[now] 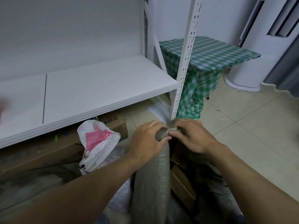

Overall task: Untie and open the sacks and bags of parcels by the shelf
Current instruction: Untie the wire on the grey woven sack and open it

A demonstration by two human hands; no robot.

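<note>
A grey-green woven sack (152, 178) stands upright in front of me, its neck gathered into a knot (171, 130) at the top. My left hand (147, 141) grips the neck just below the knot, fingers curled round it. My right hand (192, 136) pinches the knot itself with thumb and fingertips. Left of it a white woven sack (98, 147) stands open, with pink plastic parcels (97, 138) showing in its mouth. Both sacks stand at the foot of the white shelf (90, 94).
Brown cardboard boxes (48, 151) lie under the shelf, and more boxes (182, 186) sit right of the grey sack. The shelf's white upright post (184, 62) stands just behind my hands. A table with a green checked cloth (208, 52) and a white cylinder unit (252, 62) stand beyond on tiled floor.
</note>
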